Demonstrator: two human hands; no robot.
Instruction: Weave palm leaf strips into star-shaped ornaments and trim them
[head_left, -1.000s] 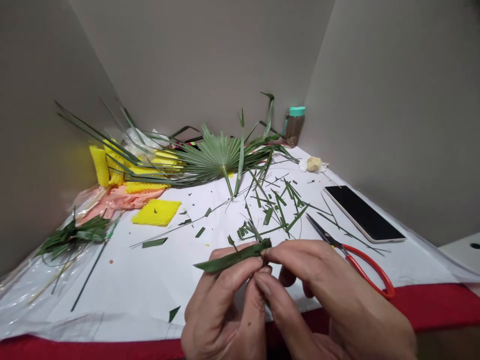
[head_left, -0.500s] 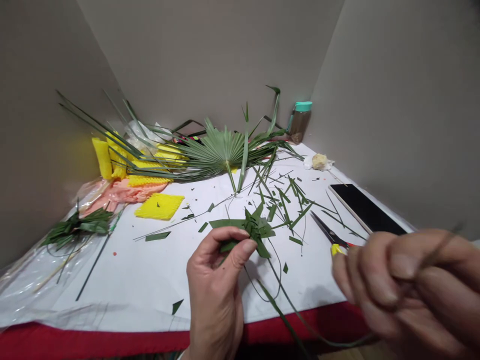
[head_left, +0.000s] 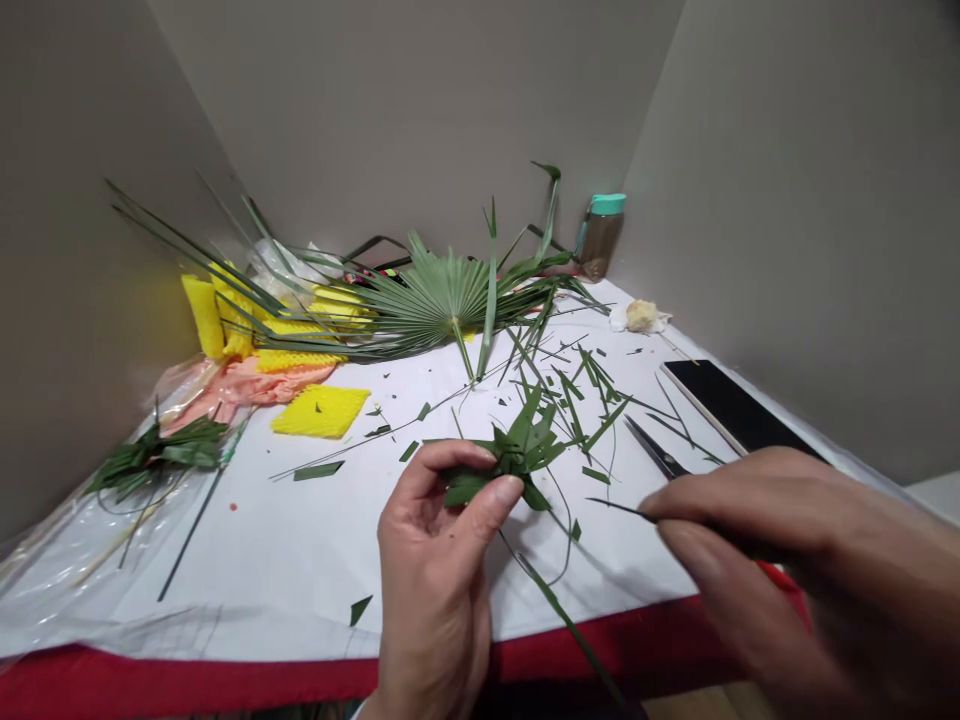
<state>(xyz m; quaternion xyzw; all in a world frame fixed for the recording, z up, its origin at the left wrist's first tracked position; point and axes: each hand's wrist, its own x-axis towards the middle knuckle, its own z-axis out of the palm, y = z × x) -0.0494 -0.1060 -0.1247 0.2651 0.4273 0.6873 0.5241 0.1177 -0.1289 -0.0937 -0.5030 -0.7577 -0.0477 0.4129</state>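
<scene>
Here we are at the white-covered table, and the left hand [head_left: 435, 560] is clenched firmly around a bundle of palm leaf strips [head_left: 510, 465], thumb pressed on top and fingers curled behind. The bundle sits just above that fist, out over the middle of the table, with green ends fanning out in all directions. A long green strip [head_left: 570, 625] trails down from it, past the table's edge.

Over on the right, the right hand [head_left: 795, 570] is pinching a thin dark strip [head_left: 619, 510] between thumb and fingers. Its fine tip points left at the bundle, close but not touching. Under that hand lie red-handled scissors [head_left: 656, 448], blades showing, handles mostly hidden.

Around them, green leaf scraps [head_left: 577, 400] litter the white paper [head_left: 225, 560]. Further back, there's a big fan palm leaf [head_left: 435, 310], and on the left a yellow foam net [head_left: 321, 411] and a pink net [head_left: 240, 390]. A black phone [head_left: 731, 405] lies to the right, and a bottle with a teal lid [head_left: 600, 235] stands in the far corner!
</scene>
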